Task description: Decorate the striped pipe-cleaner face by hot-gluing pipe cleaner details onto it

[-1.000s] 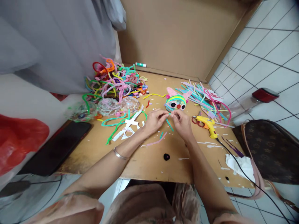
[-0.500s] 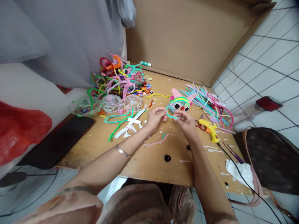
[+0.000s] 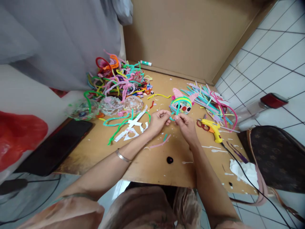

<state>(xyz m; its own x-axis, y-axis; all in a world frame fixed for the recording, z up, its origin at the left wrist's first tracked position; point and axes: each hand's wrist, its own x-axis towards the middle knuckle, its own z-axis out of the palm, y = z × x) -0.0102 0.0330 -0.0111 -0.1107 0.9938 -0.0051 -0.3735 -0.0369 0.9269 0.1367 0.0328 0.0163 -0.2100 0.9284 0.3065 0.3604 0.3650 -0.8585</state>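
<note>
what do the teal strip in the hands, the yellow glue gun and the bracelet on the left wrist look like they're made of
Teal curved strip: probably matte, fuzzy pipe cleaner, as it looks soft yet stands bent; fibres are too small to confirm.
Yellow pistol-shaped glue gun: likely hard plastic, given its smooth, evenly coloured body.
Silver band bracelet: seemingly polished metal, from its bright shine.

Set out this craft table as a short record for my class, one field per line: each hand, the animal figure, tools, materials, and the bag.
Left hand: left hand pinching a bent turquoise strip
Right hand: right hand pinching the same strip
Figure: animal face with pink ears, just beyond the hands
Tool: yellow glue gun, right of the hands
Materials: tangled heap at left; straight strips at right
Bag: brown bag, far right
</note>
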